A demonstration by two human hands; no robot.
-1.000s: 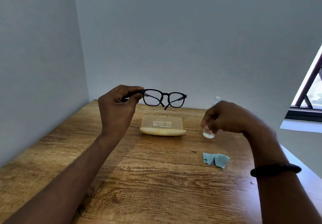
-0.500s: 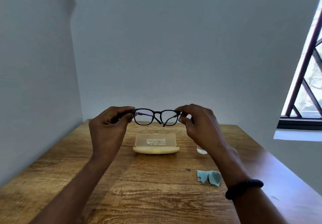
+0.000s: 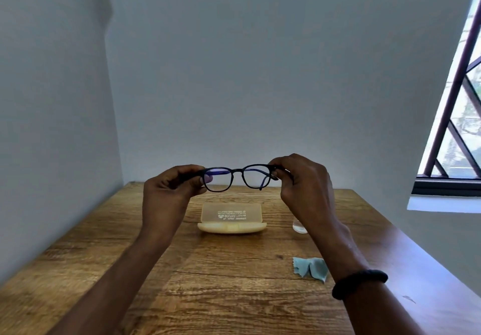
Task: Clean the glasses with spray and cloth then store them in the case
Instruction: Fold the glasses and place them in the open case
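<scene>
I hold the black-framed glasses [image 3: 237, 178] in the air above the table, lenses facing away. My left hand [image 3: 170, 192] grips their left end and my right hand [image 3: 304, 186] grips their right end. Below them the pale yellow case [image 3: 231, 218] lies open on the wooden table [image 3: 221, 282], its lid tilted back with printed text on it. The small clear spray bottle [image 3: 299, 226] stands right of the case, mostly hidden behind my right wrist. The light blue cloth [image 3: 311, 268] lies crumpled on the table beside my right forearm.
Grey walls close the table in at the back and on the left. A window with a dark barred frame [image 3: 453, 131] is at the right. The table's right edge runs diagonally past my right arm, which wears a black wristband [image 3: 360, 281].
My right hand left the spray bottle on the table and rose to take the right end of the glasses. Both hands now hold the frame, level and centred over the case.
</scene>
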